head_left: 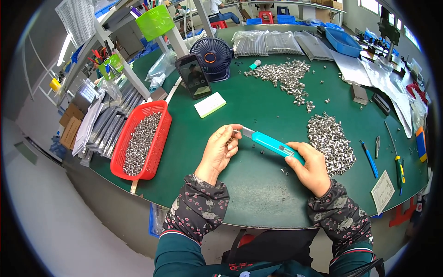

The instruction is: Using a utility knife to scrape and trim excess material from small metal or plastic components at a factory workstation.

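Observation:
My right hand [313, 167] grips a teal utility knife [271, 143] by its rear end, its blade [248, 132] pointing left toward my other hand. Fingers curled, my left hand [218, 151] pinches small metal parts [234, 133] close to the blade's tip; the fingers partly hide them. Short, shiny metal sleeves lie in a pile [330, 144] beside my right hand. Farther back spreads a second pile [281, 76] of the same kind. On the left, a red plastic basket [162, 138] holds many more small metal pieces [142, 143].
The green table [249, 184] carries a phone [193, 77], a dark fan [211, 57] and a paper pad [210, 105]. To the right lie a blue-handled tool [369, 159], a screwdriver [399, 170] and a paper card [383, 189]. Plastic-wrapped bundles [267, 43] and a blue tray [343, 41] line the back.

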A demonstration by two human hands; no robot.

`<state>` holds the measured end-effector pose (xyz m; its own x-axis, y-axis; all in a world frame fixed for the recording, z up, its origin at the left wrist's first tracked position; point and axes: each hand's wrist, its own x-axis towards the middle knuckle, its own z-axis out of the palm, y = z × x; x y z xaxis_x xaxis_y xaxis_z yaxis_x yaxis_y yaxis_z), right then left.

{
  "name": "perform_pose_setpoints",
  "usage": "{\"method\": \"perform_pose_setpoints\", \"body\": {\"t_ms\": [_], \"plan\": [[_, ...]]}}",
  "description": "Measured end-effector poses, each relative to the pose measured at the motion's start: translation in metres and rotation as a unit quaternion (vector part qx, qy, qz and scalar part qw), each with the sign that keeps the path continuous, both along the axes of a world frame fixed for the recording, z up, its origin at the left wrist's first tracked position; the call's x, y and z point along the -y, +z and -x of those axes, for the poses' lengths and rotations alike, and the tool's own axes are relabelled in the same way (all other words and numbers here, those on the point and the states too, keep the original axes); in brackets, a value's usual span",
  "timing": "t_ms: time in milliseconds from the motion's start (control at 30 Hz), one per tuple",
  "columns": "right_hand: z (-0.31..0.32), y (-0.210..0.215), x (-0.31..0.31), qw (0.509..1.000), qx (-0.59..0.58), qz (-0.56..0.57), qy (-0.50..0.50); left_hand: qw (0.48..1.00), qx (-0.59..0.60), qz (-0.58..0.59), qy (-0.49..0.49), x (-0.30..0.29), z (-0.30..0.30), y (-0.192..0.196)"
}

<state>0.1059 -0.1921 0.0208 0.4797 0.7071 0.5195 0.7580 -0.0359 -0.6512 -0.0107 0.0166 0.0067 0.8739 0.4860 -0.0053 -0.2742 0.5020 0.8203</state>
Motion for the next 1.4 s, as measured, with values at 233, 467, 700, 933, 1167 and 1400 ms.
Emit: {"method": "perform_pose_setpoints", "body": {"t_ms": [233, 467, 700, 933, 1167, 1400], "plan": [[-0.003, -0.002, 0.001, 0.993, -0.101, 0.036, 0.042, 1.0, -0.001, -0.002, 0.013, 0.0, -0.001, -0.002], [0.0, 0.002, 0.001, 0.997, -0.048, 0.049, 0.029, 1.0, -0.015, -0.027, -0.004, -0.001, 0.001, -0.005], [-0.003, -0.004, -0.001, 1.0, -0.021, -0.012, 0.012, 1.0, -0.016, -0.007, 0.014, 0.001, 0.0, -0.002], [-0.002, -0.003, 0.0, 0.985, -0.157, 0.045, 0.062, 1.0, -0.011, -0.013, 0.005, 0.0, 0.001, -0.003], [-0.001, -0.007, -0.001, 0.964, -0.238, 0.073, 0.091, 1.0, -0.013, -0.013, 0.022, 0.003, 0.001, -0.002], [-0.002, -0.01, -0.001, 0.981, -0.173, 0.049, 0.07, 0.998, -0.016, -0.043, 0.046, 0.008, -0.002, -0.002]]}}
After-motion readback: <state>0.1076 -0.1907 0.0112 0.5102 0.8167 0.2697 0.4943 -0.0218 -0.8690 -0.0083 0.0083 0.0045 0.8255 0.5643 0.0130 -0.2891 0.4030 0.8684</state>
